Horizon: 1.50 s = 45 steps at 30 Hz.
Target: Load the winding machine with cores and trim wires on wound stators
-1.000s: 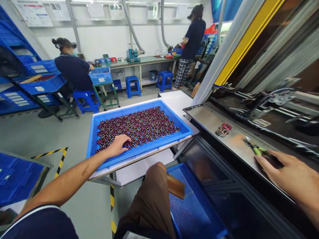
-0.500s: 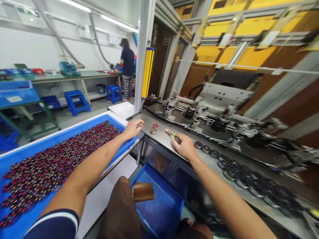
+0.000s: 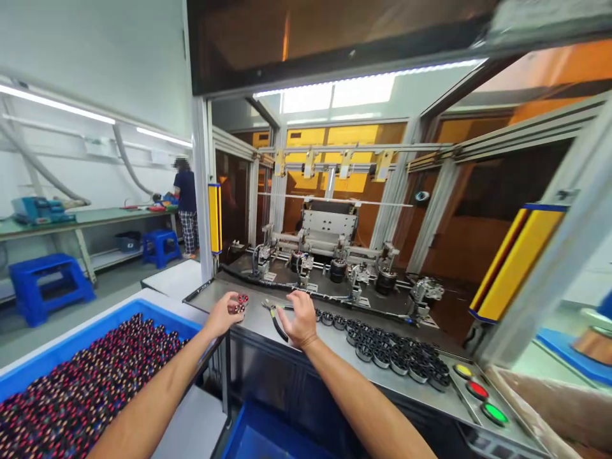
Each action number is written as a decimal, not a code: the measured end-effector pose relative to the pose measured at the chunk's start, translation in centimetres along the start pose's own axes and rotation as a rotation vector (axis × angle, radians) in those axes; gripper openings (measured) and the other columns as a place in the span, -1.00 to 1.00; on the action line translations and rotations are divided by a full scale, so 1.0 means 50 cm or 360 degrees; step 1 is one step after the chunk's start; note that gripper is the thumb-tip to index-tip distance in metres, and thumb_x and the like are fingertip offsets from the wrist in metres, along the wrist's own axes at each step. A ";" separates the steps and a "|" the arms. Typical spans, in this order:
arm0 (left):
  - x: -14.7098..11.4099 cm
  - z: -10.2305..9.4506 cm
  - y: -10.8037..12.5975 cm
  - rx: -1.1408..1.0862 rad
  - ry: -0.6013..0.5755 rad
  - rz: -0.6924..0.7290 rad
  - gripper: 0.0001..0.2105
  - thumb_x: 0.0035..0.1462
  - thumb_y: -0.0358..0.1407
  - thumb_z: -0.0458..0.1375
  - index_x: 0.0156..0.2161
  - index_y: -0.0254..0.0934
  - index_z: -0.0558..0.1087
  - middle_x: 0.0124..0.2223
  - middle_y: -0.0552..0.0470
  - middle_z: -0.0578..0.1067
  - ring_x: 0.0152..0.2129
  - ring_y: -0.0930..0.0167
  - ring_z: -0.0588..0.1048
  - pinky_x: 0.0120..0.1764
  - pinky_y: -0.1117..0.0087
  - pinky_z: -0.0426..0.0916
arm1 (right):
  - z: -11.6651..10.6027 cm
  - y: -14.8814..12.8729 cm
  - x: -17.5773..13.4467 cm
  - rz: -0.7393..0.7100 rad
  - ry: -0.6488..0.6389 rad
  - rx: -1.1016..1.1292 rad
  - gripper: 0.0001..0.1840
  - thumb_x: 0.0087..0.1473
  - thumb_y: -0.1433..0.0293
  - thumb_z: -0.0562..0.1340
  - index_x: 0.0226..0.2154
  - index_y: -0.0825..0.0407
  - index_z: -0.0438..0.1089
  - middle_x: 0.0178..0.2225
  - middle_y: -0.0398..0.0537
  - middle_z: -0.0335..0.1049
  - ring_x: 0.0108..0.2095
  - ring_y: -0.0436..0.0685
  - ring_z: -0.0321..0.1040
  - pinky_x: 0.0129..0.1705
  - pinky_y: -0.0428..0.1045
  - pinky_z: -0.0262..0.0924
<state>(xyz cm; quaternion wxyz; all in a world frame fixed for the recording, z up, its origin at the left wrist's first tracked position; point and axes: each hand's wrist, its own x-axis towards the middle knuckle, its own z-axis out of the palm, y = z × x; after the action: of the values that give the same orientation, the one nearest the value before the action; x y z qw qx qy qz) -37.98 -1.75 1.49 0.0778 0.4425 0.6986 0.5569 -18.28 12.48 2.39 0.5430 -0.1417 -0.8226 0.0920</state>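
My left hand (image 3: pixel 224 315) reaches to the ledge at the machine's front edge. Its fingers curl around a small pile of round copper-wound stators (image 3: pixel 243 299) with red parts, and the fingers partly hide them. Beside it, a pair of cutters (image 3: pixel 274 320) with black and green handles lies on the metal ledge. My right hand (image 3: pixel 302 322) hovers close by the handles, its fingers raised and apart, with nothing visible in it. Many similar stators fill the blue tray (image 3: pixel 179 324) at the left.
Black ring-shaped parts (image 3: pixel 396 354) crowd the ledge on the right, before several push buttons (image 3: pixel 478 390). Behind the ledge stand the machine's winding stations (image 3: pixel 338 271). Below is a blue bin (image 3: pixel 268 433). A person (image 3: pixel 187 197) stands at a far bench, near blue stools (image 3: pixel 50 287).
My right hand has let go of the cutters, which now lie on the ledge. My left hand has moved onto the small stators. The view has turned right.
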 end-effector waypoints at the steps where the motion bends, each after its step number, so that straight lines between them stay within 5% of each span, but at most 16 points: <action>1: -0.005 -0.004 0.014 -0.0024 0.0045 0.0016 -0.57 -0.17 -0.43 0.35 -0.13 -0.31 0.37 -0.41 0.08 0.54 -0.45 0.30 0.59 -0.21 0.16 0.52 | -0.004 -0.004 0.007 0.0009 0.0028 0.0022 -0.79 0.07 0.26 0.22 -0.27 0.04 0.40 -0.25 0.13 0.39 -0.18 0.29 0.34 -0.11 0.20 0.30; 6: -0.068 -0.045 0.074 -0.0197 0.0252 0.0077 -0.51 -0.09 -0.34 0.29 -0.02 -0.29 0.29 -0.24 -0.04 0.56 -0.35 0.30 0.62 -0.16 0.15 0.53 | -0.029 -0.043 0.016 0.0152 0.0015 0.0281 -0.82 0.08 0.27 0.19 -0.34 0.04 0.39 -0.28 0.14 0.41 -0.20 0.29 0.34 -0.09 0.21 0.28; 10: -0.199 -0.058 0.123 -0.0297 0.0333 0.0120 -0.39 -0.03 -0.30 0.31 0.12 -0.21 0.18 -0.04 -0.11 0.55 -0.13 0.32 0.59 -0.03 0.22 0.49 | -0.075 -0.140 -0.060 0.0326 -0.0229 0.0665 -0.76 0.18 0.19 0.14 -0.33 0.01 0.38 -0.35 0.02 0.42 -0.30 0.17 0.37 -0.21 0.08 0.33; 13: -0.310 -0.033 0.174 -0.0451 0.0380 0.0469 -0.32 -0.03 -0.41 0.36 0.17 -0.16 0.17 -0.05 -0.08 0.58 -0.10 0.34 0.58 -0.07 0.29 0.50 | -0.150 -0.236 -0.132 0.0473 -0.0497 0.1019 -0.71 0.19 0.13 0.17 -0.30 0.00 0.39 -0.43 -0.09 0.41 -0.43 0.07 0.36 -0.36 -0.03 0.30; 17: -0.399 0.005 0.225 -0.0510 0.0319 0.0845 -0.22 -0.04 -0.60 0.33 0.24 -0.09 0.18 -0.08 0.00 0.60 -0.16 0.41 0.58 -0.11 0.39 0.50 | -0.236 -0.331 -0.170 0.0985 -0.0682 0.1619 -0.68 0.07 0.10 0.31 -0.42 0.02 0.40 -0.51 -0.17 0.30 -0.51 -0.01 0.22 -0.46 -0.08 0.17; 23: -0.420 0.036 0.249 -0.0782 0.0048 0.0762 -0.21 -0.01 -0.55 0.35 0.27 -0.07 0.17 -0.08 0.00 0.59 -0.15 0.39 0.57 -0.08 0.35 0.50 | -0.285 -0.318 -0.163 0.1436 -0.0697 0.2083 -0.58 0.06 0.15 0.36 -0.63 0.03 0.30 -0.65 -0.25 0.16 -0.60 -0.07 0.06 -0.52 -0.11 0.01; 26: -0.428 0.044 0.262 -0.1015 -0.0094 0.0553 -0.23 -0.01 -0.47 0.38 0.26 -0.07 0.18 -0.11 0.01 0.58 -0.18 0.39 0.57 -0.12 0.39 0.52 | -0.308 -0.263 -0.177 0.1187 -0.1181 0.2531 -0.55 0.03 0.13 0.38 -0.68 0.03 0.33 -0.67 -0.22 0.22 -0.64 -0.08 0.11 -0.55 -0.11 0.01; 29: -0.434 0.049 0.268 -0.1080 -0.0171 0.0489 -0.23 -0.01 -0.48 0.38 0.26 -0.05 0.18 -0.10 0.01 0.56 -0.22 0.43 0.56 -0.14 0.42 0.51 | -0.315 -0.233 -0.213 0.1043 -0.1576 0.2525 -0.66 -0.07 0.15 0.45 -0.60 0.03 0.47 -0.61 -0.15 0.39 -0.60 -0.06 0.25 -0.50 -0.10 0.12; 34: -0.428 0.065 0.262 -0.0884 -0.0101 0.0692 -0.21 -0.04 -0.56 0.36 0.26 -0.08 0.21 -0.14 0.04 0.52 -0.23 0.45 0.53 -0.17 0.45 0.49 | -0.290 -0.300 -0.273 0.1795 -0.1141 0.2524 -0.56 -0.32 0.17 0.57 -0.40 0.05 0.50 -0.46 -0.10 0.55 -0.51 -0.02 0.44 -0.45 -0.12 0.29; 38: -0.421 0.079 0.259 -0.0846 -0.0095 0.0706 -0.23 -0.04 -0.56 0.36 0.25 -0.10 0.23 -0.16 0.05 0.50 -0.25 0.46 0.52 -0.18 0.45 0.48 | -0.282 -0.350 -0.280 0.2046 -0.0900 0.2509 -0.65 -0.19 0.19 0.52 -0.51 0.07 0.45 -0.63 -0.18 0.48 -0.68 -0.09 0.32 -0.61 -0.19 0.23; 45: -0.428 0.075 0.250 -0.1060 -0.0247 0.0288 -0.28 -0.06 -0.46 0.42 0.19 -0.11 0.25 -0.10 0.00 0.54 -0.19 0.41 0.55 -0.13 0.42 0.50 | -0.316 -0.298 -0.264 0.1909 -0.1229 0.2285 -0.65 -0.28 0.21 0.55 -0.54 0.07 0.48 -0.66 -0.17 0.45 -0.67 -0.05 0.35 -0.61 -0.16 0.23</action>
<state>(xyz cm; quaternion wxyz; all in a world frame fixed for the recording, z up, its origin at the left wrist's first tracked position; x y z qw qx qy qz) -16.33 -14.33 2.46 0.2210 0.4939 0.4286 0.7236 -0.86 -6.03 1.71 0.0608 -0.1321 -0.4853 0.8622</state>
